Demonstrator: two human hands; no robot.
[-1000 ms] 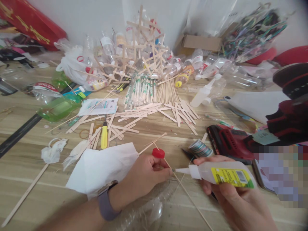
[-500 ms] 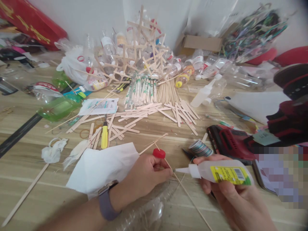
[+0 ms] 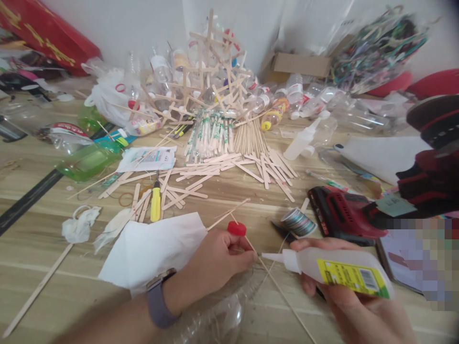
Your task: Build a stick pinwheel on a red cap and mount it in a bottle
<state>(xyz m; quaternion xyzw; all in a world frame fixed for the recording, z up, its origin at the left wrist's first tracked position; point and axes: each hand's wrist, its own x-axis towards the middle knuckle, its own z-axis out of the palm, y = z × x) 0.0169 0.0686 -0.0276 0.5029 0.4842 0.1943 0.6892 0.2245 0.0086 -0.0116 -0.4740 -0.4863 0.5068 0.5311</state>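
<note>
Across the wood-grained surface (image 3: 96,291), the left hand (image 3: 215,258) pinches a thin stick (image 3: 283,294) between its fingers, beside a red cap (image 3: 236,228). From the right, the right hand (image 3: 351,296) wraps its fingers around a squeeze bottle (image 3: 344,267) with a yellow label, its nozzle pointing at the stick by the left fingertips; whether they touch is hard to tell. A clear plastic bottle (image 3: 218,317) lies beneath the left wrist.

White paper (image 3: 154,251) lies left of that hand, with a yellow-handled screwdriver (image 3: 155,203) just beyond. A spool (image 3: 298,222) sits near a red and black power tool (image 3: 344,210) on the right. Flat wooden sticks (image 3: 201,169) are strewn midway. Behind them, a lattice of joined sticks (image 3: 210,69) rises among empty bottles, and a cardboard box (image 3: 301,64) stands near the pale wall (image 3: 147,24).
</note>
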